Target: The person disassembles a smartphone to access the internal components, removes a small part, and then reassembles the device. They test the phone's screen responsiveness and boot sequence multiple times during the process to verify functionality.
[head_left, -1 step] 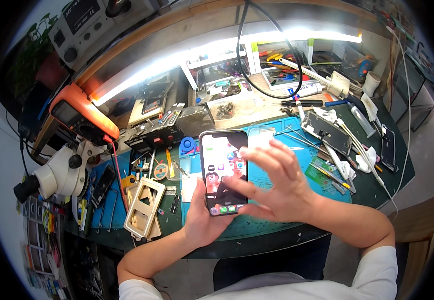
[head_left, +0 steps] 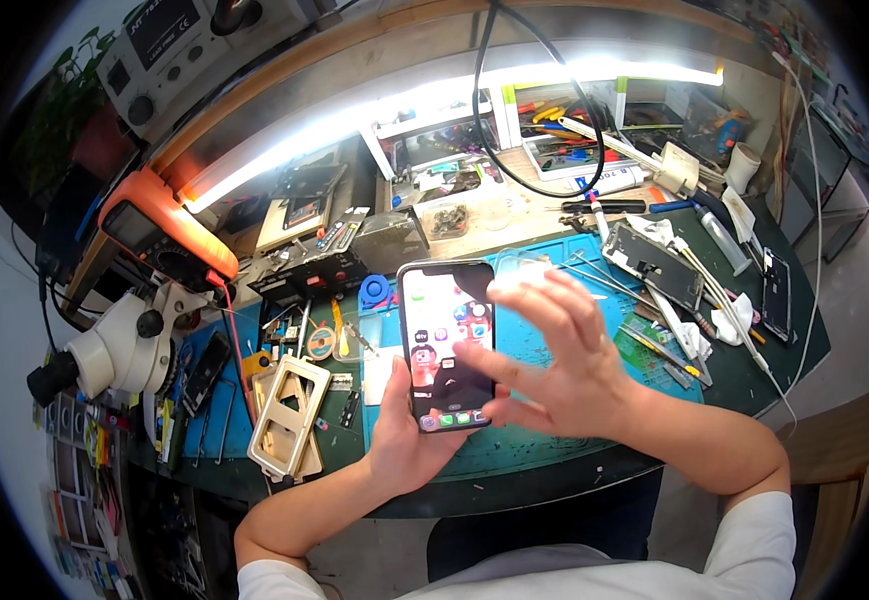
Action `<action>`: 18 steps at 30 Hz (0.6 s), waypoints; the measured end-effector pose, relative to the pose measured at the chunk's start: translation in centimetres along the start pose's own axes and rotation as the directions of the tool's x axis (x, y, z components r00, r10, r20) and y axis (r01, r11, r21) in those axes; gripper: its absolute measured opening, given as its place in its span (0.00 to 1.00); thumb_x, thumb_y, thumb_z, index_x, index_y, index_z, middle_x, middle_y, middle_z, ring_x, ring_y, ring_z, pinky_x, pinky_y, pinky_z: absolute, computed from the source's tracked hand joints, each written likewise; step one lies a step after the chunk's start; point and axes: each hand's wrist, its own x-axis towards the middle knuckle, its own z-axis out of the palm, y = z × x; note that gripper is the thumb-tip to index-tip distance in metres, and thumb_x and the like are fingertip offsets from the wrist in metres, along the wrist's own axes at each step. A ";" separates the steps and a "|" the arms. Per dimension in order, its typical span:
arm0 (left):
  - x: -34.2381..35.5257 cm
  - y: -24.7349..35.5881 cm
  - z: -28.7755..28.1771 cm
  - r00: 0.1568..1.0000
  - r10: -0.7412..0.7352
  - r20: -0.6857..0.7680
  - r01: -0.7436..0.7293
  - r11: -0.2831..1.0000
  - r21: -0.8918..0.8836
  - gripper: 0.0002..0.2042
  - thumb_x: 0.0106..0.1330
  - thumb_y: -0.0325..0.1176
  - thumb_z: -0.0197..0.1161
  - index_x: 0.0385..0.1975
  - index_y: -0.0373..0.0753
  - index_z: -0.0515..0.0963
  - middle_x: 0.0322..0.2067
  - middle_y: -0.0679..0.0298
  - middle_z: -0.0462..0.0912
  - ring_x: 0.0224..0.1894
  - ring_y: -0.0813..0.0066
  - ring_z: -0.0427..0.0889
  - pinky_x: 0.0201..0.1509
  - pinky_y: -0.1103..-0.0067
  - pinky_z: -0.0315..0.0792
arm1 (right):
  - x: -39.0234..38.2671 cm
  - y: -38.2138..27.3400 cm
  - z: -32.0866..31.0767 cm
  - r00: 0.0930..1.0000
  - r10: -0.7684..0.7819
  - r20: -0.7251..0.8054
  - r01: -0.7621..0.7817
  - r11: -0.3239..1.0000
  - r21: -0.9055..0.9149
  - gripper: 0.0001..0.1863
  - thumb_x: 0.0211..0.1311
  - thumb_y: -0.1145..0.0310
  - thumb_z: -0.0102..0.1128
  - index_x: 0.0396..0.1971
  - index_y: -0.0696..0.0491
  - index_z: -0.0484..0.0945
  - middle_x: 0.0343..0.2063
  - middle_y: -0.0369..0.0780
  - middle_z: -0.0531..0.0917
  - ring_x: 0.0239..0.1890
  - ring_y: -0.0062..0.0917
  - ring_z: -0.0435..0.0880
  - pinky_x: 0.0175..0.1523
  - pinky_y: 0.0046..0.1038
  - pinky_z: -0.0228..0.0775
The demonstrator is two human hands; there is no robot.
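A smartphone (head_left: 434, 310) with a lit screen of app icons stands upright in my left hand (head_left: 404, 440), whose fingers wrap round it from the left and lower edge. My right hand (head_left: 574, 380) is over the phone's right side with fingers spread, holding nothing; a fingertip is at or just above the screen, contact unclear. The blue mat (head_left: 544, 455) lies beneath both hands. Left of the phone are a blue round object (head_left: 374, 291) and a tan metal fixture (head_left: 288, 418).
An orange multimeter (head_left: 159, 225) and a white microscope (head_left: 114, 345) occupy the left. At right lie disassembled phones (head_left: 654, 265), tools and white cables. A dark cable loop (head_left: 539, 185) hangs above the bench, before shelves of small parts (head_left: 554, 125) under a strip light.
My right fingers have shifted slightly over the screen. My left hand and the phone are in nearly the same place.
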 end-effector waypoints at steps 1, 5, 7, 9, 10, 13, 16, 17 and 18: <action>0.2 0.2 -0.3 0.998 -0.006 0.068 0.005 1.000 0.014 0.35 0.77 0.64 0.32 0.71 0.43 0.60 0.62 0.54 0.73 0.64 0.61 0.74 0.65 0.60 0.70 | 0.2 0.5 -0.2 1.000 0.019 0.005 -0.018 0.999 -0.046 0.27 0.66 0.42 0.57 0.59 0.40 0.79 0.63 0.46 0.69 0.65 0.40 0.64 0.70 0.47 0.56; 0.1 0.1 -0.4 0.995 -0.042 0.088 0.035 0.996 0.077 0.36 0.77 0.65 0.33 0.71 0.42 0.60 0.62 0.53 0.73 0.62 0.61 0.76 0.61 0.59 0.73 | 0.4 1.1 -0.1 0.992 0.121 -0.026 -0.123 0.984 -0.127 0.29 0.70 0.38 0.51 0.59 0.41 0.80 0.63 0.48 0.68 0.65 0.44 0.61 0.70 0.47 0.57; 0.1 -0.1 -0.1 0.997 -0.008 0.076 0.008 1.000 0.008 0.36 0.77 0.65 0.33 0.71 0.42 0.60 0.61 0.53 0.74 0.61 0.60 0.76 0.61 0.59 0.74 | 0.4 1.1 -0.2 0.993 0.116 -0.025 -0.118 0.988 -0.102 0.28 0.70 0.38 0.51 0.59 0.41 0.80 0.63 0.48 0.68 0.65 0.43 0.62 0.69 0.47 0.57; 0.1 -0.1 0.1 0.999 -0.001 0.054 -0.001 0.999 0.034 0.35 0.76 0.66 0.32 0.71 0.45 0.61 0.62 0.54 0.74 0.60 0.61 0.77 0.60 0.59 0.74 | 0.3 1.0 -0.3 0.999 0.050 -0.015 -0.051 0.997 -0.059 0.27 0.69 0.39 0.54 0.59 0.40 0.80 0.63 0.47 0.68 0.65 0.42 0.63 0.70 0.47 0.58; 0.1 0.1 0.2 0.999 -0.010 0.040 0.007 0.996 0.091 0.35 0.76 0.66 0.32 0.71 0.48 0.61 0.62 0.57 0.74 0.60 0.62 0.78 0.59 0.58 0.75 | 0.2 0.9 -0.2 0.999 0.029 -0.027 -0.030 0.999 -0.037 0.27 0.68 0.41 0.55 0.59 0.40 0.79 0.63 0.46 0.69 0.65 0.41 0.63 0.70 0.47 0.58; 0.1 0.1 0.3 0.998 0.001 0.055 -0.003 1.000 0.026 0.36 0.77 0.65 0.33 0.71 0.43 0.60 0.61 0.53 0.74 0.60 0.60 0.77 0.59 0.59 0.75 | 0.3 1.0 -0.2 0.997 0.046 -0.054 -0.047 0.999 -0.025 0.25 0.67 0.42 0.56 0.58 0.38 0.79 0.62 0.44 0.69 0.65 0.38 0.64 0.71 0.46 0.58; 0.0 -0.1 0.1 0.999 -0.001 0.051 0.000 1.000 0.021 0.36 0.76 0.65 0.33 0.71 0.42 0.60 0.61 0.53 0.75 0.60 0.61 0.77 0.60 0.59 0.75 | 0.4 0.9 -0.3 0.994 0.085 -0.065 -0.087 0.995 -0.038 0.24 0.67 0.42 0.56 0.57 0.38 0.79 0.63 0.44 0.70 0.65 0.38 0.64 0.71 0.47 0.58; 0.0 -0.1 0.1 0.999 -0.003 0.047 0.002 1.000 0.021 0.36 0.76 0.65 0.33 0.70 0.42 0.60 0.61 0.53 0.75 0.60 0.61 0.77 0.60 0.59 0.75 | 0.3 0.9 -0.2 0.996 0.074 -0.057 -0.076 0.997 -0.032 0.24 0.68 0.42 0.56 0.57 0.38 0.79 0.63 0.44 0.70 0.65 0.38 0.64 0.71 0.47 0.58; 0.0 -0.1 0.2 0.999 -0.004 0.042 0.003 1.000 0.021 0.36 0.76 0.65 0.33 0.70 0.42 0.61 0.61 0.53 0.75 0.60 0.61 0.78 0.60 0.59 0.75 | 0.2 0.9 -0.1 0.997 0.063 -0.050 -0.065 0.998 -0.027 0.24 0.68 0.42 0.56 0.57 0.38 0.79 0.63 0.43 0.70 0.65 0.38 0.64 0.71 0.47 0.58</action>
